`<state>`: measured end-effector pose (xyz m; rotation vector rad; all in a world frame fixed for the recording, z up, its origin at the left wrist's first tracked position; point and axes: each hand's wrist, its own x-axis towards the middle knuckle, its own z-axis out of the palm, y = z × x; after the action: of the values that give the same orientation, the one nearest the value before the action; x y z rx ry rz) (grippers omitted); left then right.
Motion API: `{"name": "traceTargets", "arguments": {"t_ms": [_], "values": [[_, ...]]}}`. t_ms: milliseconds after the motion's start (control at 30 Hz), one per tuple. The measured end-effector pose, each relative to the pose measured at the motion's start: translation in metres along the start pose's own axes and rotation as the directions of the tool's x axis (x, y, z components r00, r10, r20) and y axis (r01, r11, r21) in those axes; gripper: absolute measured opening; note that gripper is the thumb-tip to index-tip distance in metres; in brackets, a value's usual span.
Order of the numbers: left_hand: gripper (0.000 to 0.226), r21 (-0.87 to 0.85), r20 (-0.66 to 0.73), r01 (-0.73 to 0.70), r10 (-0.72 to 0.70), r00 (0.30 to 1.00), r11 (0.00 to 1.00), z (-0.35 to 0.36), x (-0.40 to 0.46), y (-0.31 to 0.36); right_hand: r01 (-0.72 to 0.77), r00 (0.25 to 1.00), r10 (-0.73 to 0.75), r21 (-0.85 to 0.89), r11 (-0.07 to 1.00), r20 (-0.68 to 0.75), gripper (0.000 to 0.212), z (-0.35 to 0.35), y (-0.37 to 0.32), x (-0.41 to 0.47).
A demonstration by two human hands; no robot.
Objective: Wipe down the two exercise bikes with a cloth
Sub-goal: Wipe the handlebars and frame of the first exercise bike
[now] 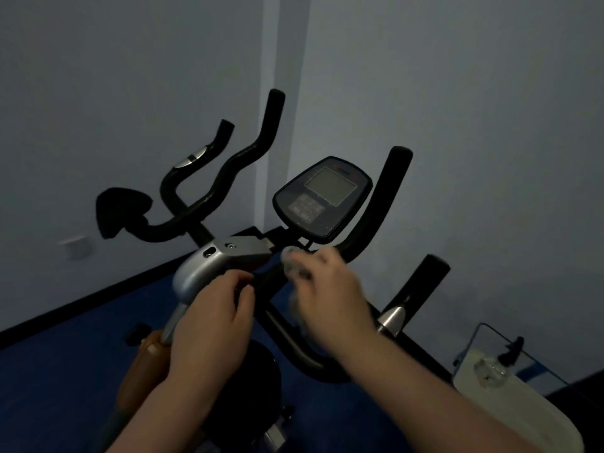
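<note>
Head-camera footage is filled by the near exercise bike [209,276], whose black handlebar [281,335] is gripped by the curled left hand [209,322] while a pale crumpled cloth [294,263] is held against it by the right hand [330,295].

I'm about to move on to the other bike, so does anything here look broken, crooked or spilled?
Nothing stands out. The console sits on its mount with only small pale specks on its face. The right hand holds the cloth at the handlebar below it, and the left hand grips the bar beside the silver housing.
</note>
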<state>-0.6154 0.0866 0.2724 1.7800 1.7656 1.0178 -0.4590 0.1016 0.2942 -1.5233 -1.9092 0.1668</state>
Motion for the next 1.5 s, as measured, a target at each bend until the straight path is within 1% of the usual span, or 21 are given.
{"name": "traceTargets", "arguments": {"t_ms": [100, 167, 267, 333, 433, 500, 567, 667, 767, 867, 933, 1033, 1067, 1133, 1167, 1200, 1267, 1300, 1367, 1433, 1500], "values": [[0.015, 0.020, -0.080, 0.076, -0.074, 0.994, 0.997, 0.000, -0.009, -0.003, -0.076, 0.977, 0.065, -0.047, 0.996, -0.203, 0.029, -0.032, 0.023, 0.021], [0.015, 0.005, -0.121, 0.140, -0.138, 0.983, 0.990, 0.003, -0.020, -0.008, -0.109, 0.975, 0.090, -0.080, 0.991, -0.205, 0.027, -0.033, 0.022, 0.021], [0.018, -0.085, -0.178, 0.218, -0.230, 0.957, 0.972, 0.010, -0.032, -0.018, 0.038, 0.999, -0.038, -0.092, 0.995, 0.006, 0.028, 0.013, -0.006, -0.002], [0.020, -0.131, -0.215, 0.230, -0.254, 0.943, 0.964, 0.014, -0.037, -0.022, 0.087, 0.992, -0.086, -0.008, 0.996, 0.097, 0.030, 0.028, -0.015, -0.012], [0.023, -0.155, -0.274, 0.231, -0.266, 0.924, 0.961, 0.019, -0.040, -0.024, 0.125, 0.968, -0.145, 0.110, 0.986, 0.206, 0.028, 0.015, -0.003, -0.004], [0.023, -0.155, -0.293, 0.227, -0.264, 0.919, 0.961, 0.020, -0.040, -0.025, 0.164, 0.926, -0.203, 0.146, 0.976, 0.317, 0.025, 0.001, 0.005, -0.002], [0.023, -0.158, -0.300, 0.227, -0.266, 0.916, 0.961, 0.020, -0.040, -0.025, 0.208, 0.855, -0.254, 0.149, 0.967, 0.453, 0.019, -0.007, 0.008, -0.011], [0.023, -0.170, -0.307, 0.217, -0.260, 0.915, 0.961, 0.020, -0.040, -0.024, 0.286, 0.781, -0.288, 0.093, 0.954, 0.554, 0.018, -0.023, 0.023, -0.030], [0.024, -0.179, -0.309, 0.216, -0.263, 0.914, 0.960, 0.021, -0.040, -0.024, 0.304, 0.786, -0.290, 0.068, 0.950, 0.545, 0.015, -0.029, 0.031, -0.033], [0.024, -0.178, -0.315, 0.202, -0.250, 0.916, 0.963, 0.021, -0.041, -0.025, 0.321, 0.833, -0.294, 0.024, 0.947, 0.468, 0.016, -0.003, 0.007, -0.018], [0.024, -0.201, -0.313, 0.188, -0.245, 0.917, 0.961, 0.020, -0.042, -0.025, 0.296, 0.842, -0.272, 0.023, 0.955, 0.466, 0.016, 0.010, -0.002, -0.009], [0.020, -0.252, -0.290, 0.161, -0.233, 0.928, 0.954, 0.019, -0.040, -0.027, 0.189, 0.820, -0.241, 0.151, 0.970, 0.519, 0.012, -0.004, 0.009, 0.004], [0.018, -0.262, -0.284, 0.152, -0.227, 0.932, 0.953, 0.019, -0.039, -0.028, 0.186, 0.836, -0.254, 0.183, 0.965, 0.486, 0.012, -0.013, 0.012, 0.011], [0.017, -0.251, -0.279, 0.136, -0.206, 0.938, 0.958, 0.019, -0.038, -0.030, 0.276, 0.902, -0.317, 0.173, 0.946, 0.294, 0.014, -0.022, 0.011, 0.032], [0.017, -0.236, -0.277, 0.126, -0.191, 0.942, 0.964, 0.018, -0.037, -0.032, 0.327, 0.912, -0.348, 0.127, 0.936, 0.217, 0.014, -0.020, 0.005, 0.044], [0.016, -0.221, -0.271, 0.113, -0.173, 0.947, 0.969, 0.017, -0.036, -0.033, 0.368, 0.907, -0.372, 0.057, 0.928, 0.198, 0.015, -0.013, -0.003, 0.054], [0.015, -0.197, -0.233, 0.078, -0.124, 0.965, 0.977, 0.012, -0.034, -0.038, 0.443, 0.859, -0.384, -0.116, 0.889, 0.338, 0.016, 0.012, -0.023, 0.066], [0.015, -0.193, -0.210, 0.058, -0.099, 0.973, 0.979, 0.009, -0.033, -0.040, 0.470, 0.823, -0.373, -0.145, 0.871, 0.429, 0.018, 0.024, -0.029, 0.067], [0.019, -0.204, -0.182, 0.030, -0.067, 0.981, 0.979, 0.007, -0.032, -0.044, 0.399, 0.788, -0.312, -0.056, 0.915, 0.531, 0.032, 0.034, -0.030, 0.066], [0.021, -0.236, -0.187, 0.015, -0.060, 0.980, 0.972, 0.009, -0.033, -0.047, 0.318, 0.781, -0.277, 0.025, 0.948, 0.560, 0.048, 0.028, -0.020, 0.067], [0.023, -0.268, -0.209, 0.013, -0.071, 0.975, 0.963, 0.011, -0.034, -0.048, 0.317, 0.768, -0.254, -0.005, 0.948, 0.587, 0.035, 0.022, -0.013, 0.073]]}}
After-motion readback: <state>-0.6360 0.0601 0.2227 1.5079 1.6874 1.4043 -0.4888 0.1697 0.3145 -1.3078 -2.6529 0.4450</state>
